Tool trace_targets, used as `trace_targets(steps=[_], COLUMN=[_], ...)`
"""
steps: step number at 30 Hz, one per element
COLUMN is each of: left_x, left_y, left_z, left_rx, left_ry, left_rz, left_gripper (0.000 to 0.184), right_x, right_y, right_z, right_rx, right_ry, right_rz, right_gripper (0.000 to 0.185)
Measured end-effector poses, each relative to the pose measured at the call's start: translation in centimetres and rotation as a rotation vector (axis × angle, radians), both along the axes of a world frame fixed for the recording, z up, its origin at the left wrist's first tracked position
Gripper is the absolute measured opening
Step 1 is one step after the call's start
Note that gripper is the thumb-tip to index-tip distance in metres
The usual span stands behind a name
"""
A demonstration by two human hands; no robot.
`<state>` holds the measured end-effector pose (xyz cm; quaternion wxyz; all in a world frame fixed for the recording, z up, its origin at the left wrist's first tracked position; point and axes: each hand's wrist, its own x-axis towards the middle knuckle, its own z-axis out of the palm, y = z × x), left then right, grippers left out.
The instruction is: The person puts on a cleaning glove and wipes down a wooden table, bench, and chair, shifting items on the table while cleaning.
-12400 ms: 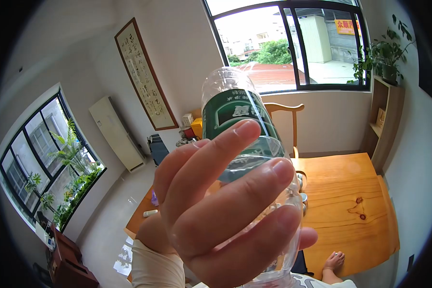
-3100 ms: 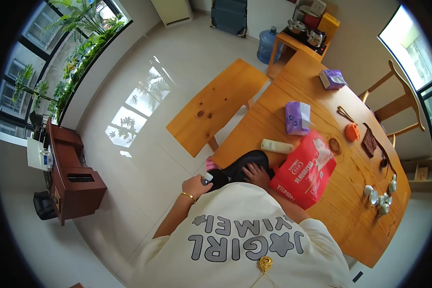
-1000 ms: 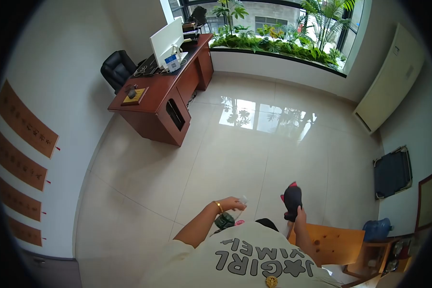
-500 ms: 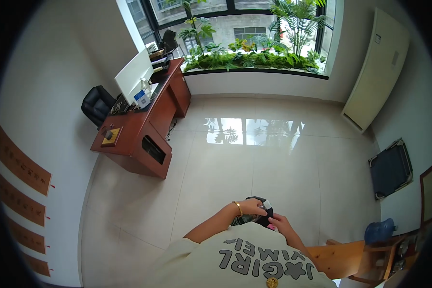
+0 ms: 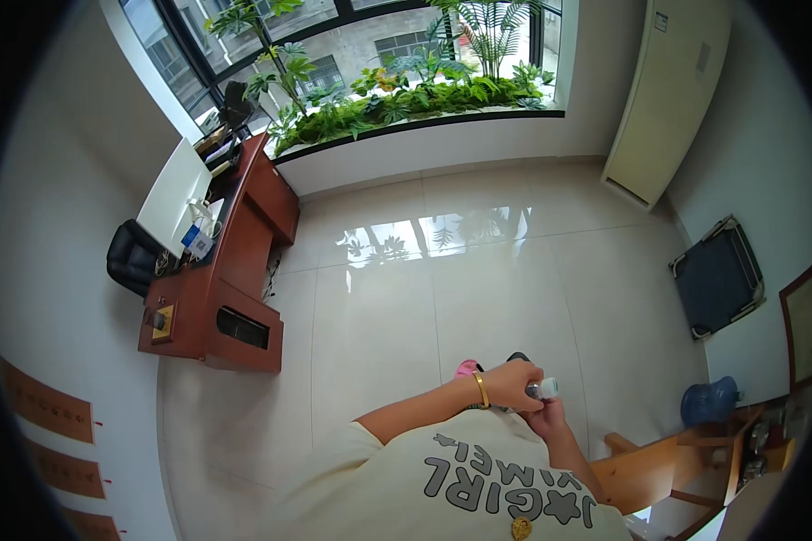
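Observation:
My left hand (image 5: 516,386), with a gold bracelet at the wrist, is closed round a small bottle (image 5: 543,389) with a pale end that pokes out to the right. The bottle's lower part is hidden in the fingers. Just below, my right hand (image 5: 548,418) meets the left hand, its fingers curled in against the bottle; how much of it they grip is partly covered. Past my left wrist show a pink item (image 5: 466,368) and a dark item (image 5: 518,357), both too covered to name.
A reddish-brown desk (image 5: 235,298) with a monitor (image 5: 173,194) stands at the left, a black chair (image 5: 132,257) behind it. Along the right are a tall air conditioner (image 5: 668,99), a folded cot (image 5: 718,278), a blue water jug (image 5: 708,402) and a wooden bench (image 5: 641,469).
The view has turned, shifting the room leftward. My hands have moved right and come together. The black item with a white patch that was between them is no longer visible there; the bottle shows more clearly.

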<state>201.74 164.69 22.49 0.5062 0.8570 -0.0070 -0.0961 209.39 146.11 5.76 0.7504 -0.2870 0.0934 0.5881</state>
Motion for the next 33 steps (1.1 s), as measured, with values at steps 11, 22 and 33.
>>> trace_targets(steps=[11, 22, 33], left_x=[19.1, 27.2, 32.9], left_y=[1.2, -4.3, -18.6], left_z=[1.2, 2.8, 4.1], left_rx=[0.216, -0.038, -0.251], left_ry=[-0.219, -0.209, -0.39], left_rz=[-0.765, -1.305, -1.644], left_gripper=[0.039, 0.031, 0.036], right_x=[11.1, 15.9, 16.3], right_y=[6.6, -0.8, -17.0], right_z=[2.5, 3.4, 14.2], right_rx=[-0.006, -0.304, -1.67], right_ry=[-0.203, -0.551, -0.842], right_rz=[-0.248, -1.229, -1.575], right_gripper=[0.055, 0.05, 0.047])
